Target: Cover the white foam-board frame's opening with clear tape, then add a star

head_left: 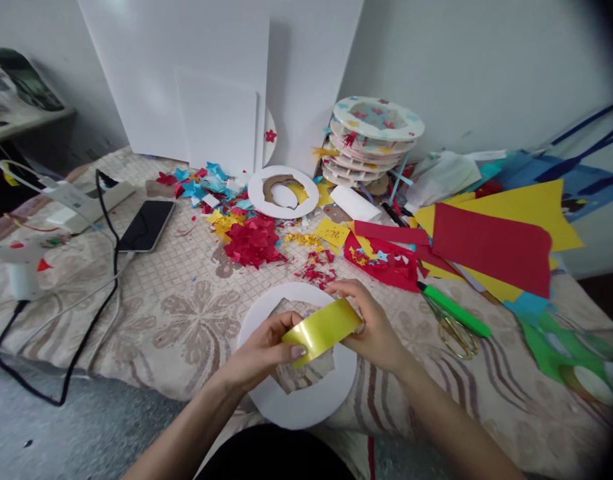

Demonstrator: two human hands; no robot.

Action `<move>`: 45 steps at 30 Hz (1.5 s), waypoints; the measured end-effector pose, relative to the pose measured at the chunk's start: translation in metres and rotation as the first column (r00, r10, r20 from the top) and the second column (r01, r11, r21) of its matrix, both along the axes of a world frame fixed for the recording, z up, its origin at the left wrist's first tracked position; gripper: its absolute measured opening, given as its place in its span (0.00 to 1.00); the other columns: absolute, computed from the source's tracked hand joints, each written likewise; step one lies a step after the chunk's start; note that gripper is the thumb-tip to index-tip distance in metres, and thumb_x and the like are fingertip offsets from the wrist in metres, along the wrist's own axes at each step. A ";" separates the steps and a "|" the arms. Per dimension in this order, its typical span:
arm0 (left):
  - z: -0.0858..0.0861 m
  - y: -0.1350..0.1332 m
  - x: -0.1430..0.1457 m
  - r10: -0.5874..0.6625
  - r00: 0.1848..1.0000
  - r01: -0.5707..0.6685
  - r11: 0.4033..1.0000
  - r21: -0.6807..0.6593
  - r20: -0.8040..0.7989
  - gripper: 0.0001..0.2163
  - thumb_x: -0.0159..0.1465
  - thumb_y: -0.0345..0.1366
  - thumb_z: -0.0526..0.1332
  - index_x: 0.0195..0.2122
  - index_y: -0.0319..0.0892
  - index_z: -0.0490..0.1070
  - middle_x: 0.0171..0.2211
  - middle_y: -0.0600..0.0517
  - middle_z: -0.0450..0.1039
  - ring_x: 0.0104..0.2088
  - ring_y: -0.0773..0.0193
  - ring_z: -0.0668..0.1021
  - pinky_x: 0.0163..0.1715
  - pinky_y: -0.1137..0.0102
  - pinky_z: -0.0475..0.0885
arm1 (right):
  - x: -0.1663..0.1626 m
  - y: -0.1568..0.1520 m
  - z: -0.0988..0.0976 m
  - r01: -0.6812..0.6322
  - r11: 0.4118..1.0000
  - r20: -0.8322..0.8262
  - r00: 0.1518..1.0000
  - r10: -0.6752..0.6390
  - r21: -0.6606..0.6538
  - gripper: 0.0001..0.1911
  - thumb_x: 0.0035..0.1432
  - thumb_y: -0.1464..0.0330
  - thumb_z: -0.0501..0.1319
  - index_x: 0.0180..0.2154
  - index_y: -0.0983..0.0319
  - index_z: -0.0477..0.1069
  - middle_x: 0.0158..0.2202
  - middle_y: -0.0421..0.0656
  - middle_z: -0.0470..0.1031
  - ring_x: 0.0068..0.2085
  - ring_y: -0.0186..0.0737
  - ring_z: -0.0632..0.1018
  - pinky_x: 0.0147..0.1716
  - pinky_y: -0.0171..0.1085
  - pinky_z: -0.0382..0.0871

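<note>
A roll of yellow tape (326, 328) is held between my two hands, tilted up toward its right end. My left hand (273, 343) grips its left end, with the thumb on the shiny outer face. Around the right end, my right hand (369, 320) has its fingers closed. Below both hands lies a white ring (256, 317) with an angular cut-out, flat at the table's near edge. The patterned cloth shows through its opening. My hands and the tape hide part of the ring.
Red paper flowers (253, 240) and blue stars (213, 180) lie beyond the ring. Scissors (453, 333) and a green cutter (459, 312) are to the right. A phone (147, 227), cables and a glue gun (23, 267) occupy the left. Decorated rings (379, 120) are stacked behind.
</note>
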State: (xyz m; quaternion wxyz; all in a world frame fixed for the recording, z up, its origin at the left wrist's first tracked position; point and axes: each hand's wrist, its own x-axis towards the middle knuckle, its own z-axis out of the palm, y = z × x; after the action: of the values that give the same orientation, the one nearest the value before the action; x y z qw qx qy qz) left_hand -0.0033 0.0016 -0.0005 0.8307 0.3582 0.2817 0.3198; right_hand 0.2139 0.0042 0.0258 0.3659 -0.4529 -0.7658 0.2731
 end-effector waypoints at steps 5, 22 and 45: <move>-0.004 -0.003 -0.003 -0.003 1.000 0.003 1.000 -0.021 0.024 0.18 0.47 0.40 0.74 0.35 0.41 0.70 0.30 0.54 0.70 0.28 0.68 0.70 0.29 0.73 0.62 | -0.001 -0.007 -0.018 0.006 0.954 -0.276 0.957 -0.093 -0.301 0.14 0.54 0.68 0.61 0.44 0.57 0.66 0.42 0.43 0.74 0.42 0.43 0.76 0.38 0.39 0.70; 0.004 0.001 -0.001 -0.018 0.996 0.020 0.999 0.026 -0.082 0.16 0.51 0.38 0.72 0.36 0.40 0.69 0.29 0.55 0.69 0.28 0.70 0.70 0.29 0.73 0.64 | -0.010 -0.009 -0.004 0.071 0.996 0.129 0.989 -0.077 0.049 0.21 0.52 0.80 0.55 0.45 0.55 0.64 0.42 0.43 0.72 0.44 0.45 0.74 0.42 0.43 0.67; 0.003 -0.003 0.000 -0.004 0.999 0.004 1.000 0.008 -0.035 0.17 0.51 0.40 0.73 0.36 0.39 0.70 0.30 0.54 0.70 0.28 0.71 0.71 0.29 0.74 0.65 | -0.010 -0.014 -0.006 0.100 0.993 -0.046 0.994 -0.103 -0.065 0.26 0.51 0.77 0.61 0.52 0.53 0.64 0.49 0.43 0.71 0.51 0.46 0.72 0.49 0.45 0.66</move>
State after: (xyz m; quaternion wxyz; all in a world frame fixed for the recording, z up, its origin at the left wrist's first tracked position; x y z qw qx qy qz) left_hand -0.0033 -0.0015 0.0023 0.8249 0.3675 0.2942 0.3129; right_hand 0.2035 -0.0097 0.0198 0.3839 -0.4954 -0.7236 0.2891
